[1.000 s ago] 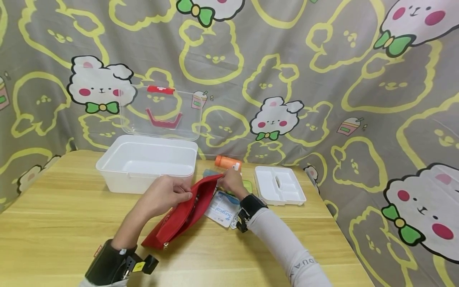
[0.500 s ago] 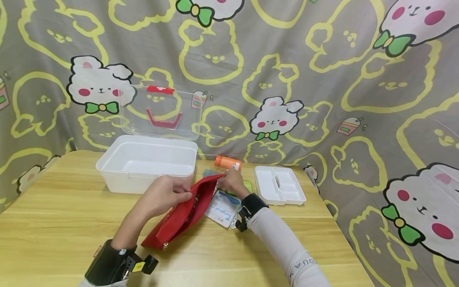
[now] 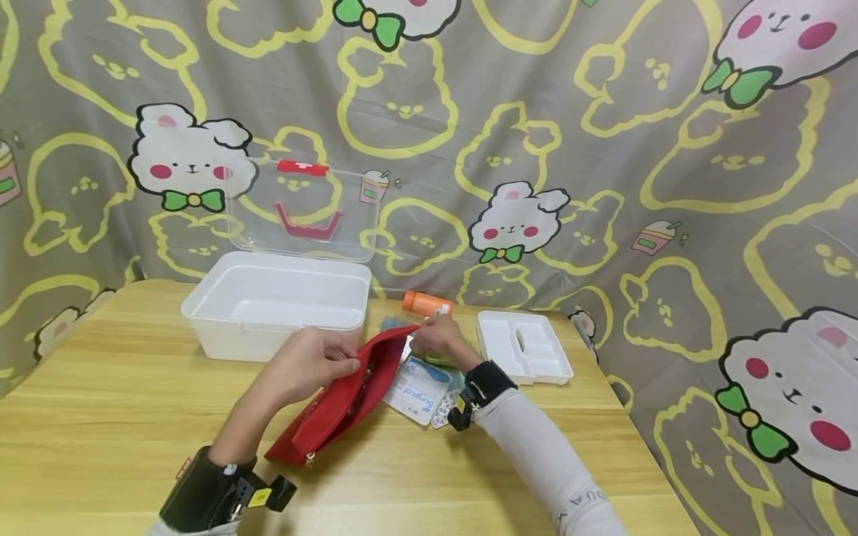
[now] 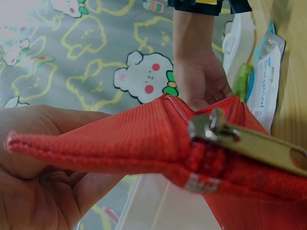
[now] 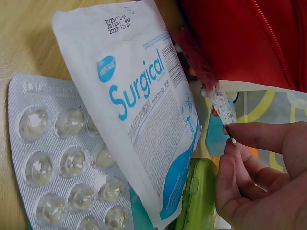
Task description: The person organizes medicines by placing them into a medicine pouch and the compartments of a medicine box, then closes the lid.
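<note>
My left hand (image 3: 311, 366) grips the edge of a red zip pouch (image 3: 338, 394), slanted over the table with its mouth open toward the right. In the left wrist view its metal zip pull (image 4: 254, 141) is close up. Beside the mouth, my right hand (image 3: 442, 336) pinches the end of a thin, printed silvery strip (image 5: 221, 103) between thumb and fingertip. The strip's far end runs up to the red pouch. Below the right hand lie a white and blue "Surgical" packet (image 5: 139, 100), a blister pack of round clear capsules (image 5: 72, 160) and a green plastic case (image 5: 194, 196).
A white box (image 3: 268, 339) with its clear lid (image 3: 302, 208) raised stands at the back left. An orange bottle (image 3: 426, 304) lies behind the right hand. To the right sits a white divided tray (image 3: 523, 346). A patterned curtain (image 3: 415, 179) hangs behind the table.
My right hand has shifted slightly right, away from the pouch mouth, and a silvery bit now shows between them. More of the blister pack is visible. The left hand and pouch stay put.
</note>
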A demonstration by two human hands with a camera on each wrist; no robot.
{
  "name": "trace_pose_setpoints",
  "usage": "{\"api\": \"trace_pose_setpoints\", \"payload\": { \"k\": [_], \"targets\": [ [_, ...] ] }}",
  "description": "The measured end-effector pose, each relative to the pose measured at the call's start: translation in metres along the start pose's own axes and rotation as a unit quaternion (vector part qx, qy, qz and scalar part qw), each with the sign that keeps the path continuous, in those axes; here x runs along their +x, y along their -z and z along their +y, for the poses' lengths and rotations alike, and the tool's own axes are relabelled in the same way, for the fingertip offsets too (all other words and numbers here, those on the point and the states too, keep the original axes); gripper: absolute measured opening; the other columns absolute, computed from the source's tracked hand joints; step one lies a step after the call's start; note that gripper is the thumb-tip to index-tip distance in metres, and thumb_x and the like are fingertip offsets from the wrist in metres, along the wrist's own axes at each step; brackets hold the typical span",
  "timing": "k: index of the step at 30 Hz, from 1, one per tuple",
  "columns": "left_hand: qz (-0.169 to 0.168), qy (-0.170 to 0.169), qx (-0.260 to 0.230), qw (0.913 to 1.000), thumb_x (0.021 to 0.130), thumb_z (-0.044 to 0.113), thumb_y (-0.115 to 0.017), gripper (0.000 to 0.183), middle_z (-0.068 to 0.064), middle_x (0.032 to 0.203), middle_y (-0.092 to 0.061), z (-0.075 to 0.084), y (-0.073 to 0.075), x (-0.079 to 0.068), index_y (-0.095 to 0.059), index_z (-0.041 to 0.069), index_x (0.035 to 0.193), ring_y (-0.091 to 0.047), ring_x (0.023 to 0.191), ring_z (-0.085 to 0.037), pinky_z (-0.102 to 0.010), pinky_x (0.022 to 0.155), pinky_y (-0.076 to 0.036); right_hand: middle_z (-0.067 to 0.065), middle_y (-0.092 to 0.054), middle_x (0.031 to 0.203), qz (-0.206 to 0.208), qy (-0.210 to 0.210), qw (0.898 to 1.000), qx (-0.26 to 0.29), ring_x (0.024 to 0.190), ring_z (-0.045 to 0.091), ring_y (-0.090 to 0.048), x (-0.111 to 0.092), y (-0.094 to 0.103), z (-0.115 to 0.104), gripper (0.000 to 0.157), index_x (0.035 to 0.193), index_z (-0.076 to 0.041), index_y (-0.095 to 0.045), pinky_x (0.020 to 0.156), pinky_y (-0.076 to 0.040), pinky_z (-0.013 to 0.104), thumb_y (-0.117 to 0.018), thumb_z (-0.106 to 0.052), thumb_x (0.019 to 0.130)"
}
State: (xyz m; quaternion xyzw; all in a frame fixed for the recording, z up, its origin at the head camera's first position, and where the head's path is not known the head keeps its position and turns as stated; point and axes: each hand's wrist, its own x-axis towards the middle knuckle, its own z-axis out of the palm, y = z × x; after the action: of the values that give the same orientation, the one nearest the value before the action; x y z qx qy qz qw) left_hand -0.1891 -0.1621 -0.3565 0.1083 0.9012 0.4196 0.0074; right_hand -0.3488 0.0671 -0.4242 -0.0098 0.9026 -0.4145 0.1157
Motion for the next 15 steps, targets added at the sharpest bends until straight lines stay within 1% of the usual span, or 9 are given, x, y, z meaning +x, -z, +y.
{"api": "trace_pose_setpoints", "payload": {
  "k": [2,5,8,10,13,15],
  "targets": [
    [-0.001,0.000,0.000,1.0000,0.090,0.014,-0.075,0.004,-0.001,0.084,-0.075,0.000,0.000,0.000,-0.077,0.011,0.090,-0.068,0.078,-0.014,-0.028,0.063,-0.055,0.001,-0.056,0.062,-0.007,-0.005,1.000,0.025,0.058,0.019,-0.055,-0.002,0.003,0.001,0.015,0.068,-0.005,-0.067,0.051,-0.045,0.025,-0.078,-0.006,0.076],
    [-0.001,-0.001,0.002,1.0000,0.090,0.015,-0.075,0.005,-0.001,0.084,-0.074,0.001,0.000,0.001,-0.077,0.010,0.089,-0.067,0.078,-0.014,-0.028,0.064,-0.055,0.000,-0.059,0.066,-0.012,-0.003,0.999,0.037,0.062,0.018,-0.059,-0.003,0.007,0.001,0.015,0.069,-0.007,-0.066,0.057,-0.053,0.026,-0.077,-0.008,0.079],
    [-0.002,-0.002,0.003,1.0000,0.089,0.014,-0.075,0.004,-0.001,0.084,-0.075,0.000,-0.001,0.001,-0.077,0.011,0.090,-0.068,0.078,-0.014,-0.028,0.065,-0.055,0.002,-0.060,0.068,-0.017,-0.004,0.997,0.070,0.066,0.019,-0.061,-0.004,0.011,0.001,0.010,0.073,-0.007,-0.068,0.065,-0.059,0.032,-0.076,-0.005,0.079],
    [-0.001,-0.002,0.004,1.0000,0.089,0.014,-0.075,0.004,-0.001,0.084,-0.075,0.000,-0.001,0.001,-0.077,0.011,0.090,-0.068,0.078,-0.014,-0.028,0.065,-0.056,0.003,-0.061,0.070,-0.025,-0.009,0.995,0.097,0.067,0.019,-0.062,-0.006,0.013,0.000,0.008,0.077,-0.006,-0.066,0.070,-0.061,0.036,-0.073,-0.003,0.081],
    [-0.003,0.001,0.002,1.0000,0.089,0.013,-0.075,0.004,-0.002,0.085,-0.075,0.000,-0.001,0.001,-0.078,0.011,0.091,-0.068,0.078,-0.014,-0.028,0.065,-0.056,0.010,-0.065,0.079,-0.045,-0.023,0.988,0.145,0.069,0.022,-0.065,-0.009,0.017,-0.002,0.002,0.087,0.001,-0.065,0.077,-0.062,0.042,-0.067,0.001,0.085],
    [-0.004,0.003,0.001,1.0000,0.089,0.013,-0.076,0.004,-0.002,0.086,-0.075,0.000,-0.002,0.001,-0.078,0.011,0.092,-0.068,0.078,-0.014,-0.028,0.065,-0.056,0.014,-0.069,0.088,-0.057,-0.032,0.985,0.157,0.072,0.024,-0.069,-0.010,0.019,-0.004,0.006,0.094,0.003,-0.063,0.079,-0.062,0.042,-0.063,0.002,0.087]
  ]
}}
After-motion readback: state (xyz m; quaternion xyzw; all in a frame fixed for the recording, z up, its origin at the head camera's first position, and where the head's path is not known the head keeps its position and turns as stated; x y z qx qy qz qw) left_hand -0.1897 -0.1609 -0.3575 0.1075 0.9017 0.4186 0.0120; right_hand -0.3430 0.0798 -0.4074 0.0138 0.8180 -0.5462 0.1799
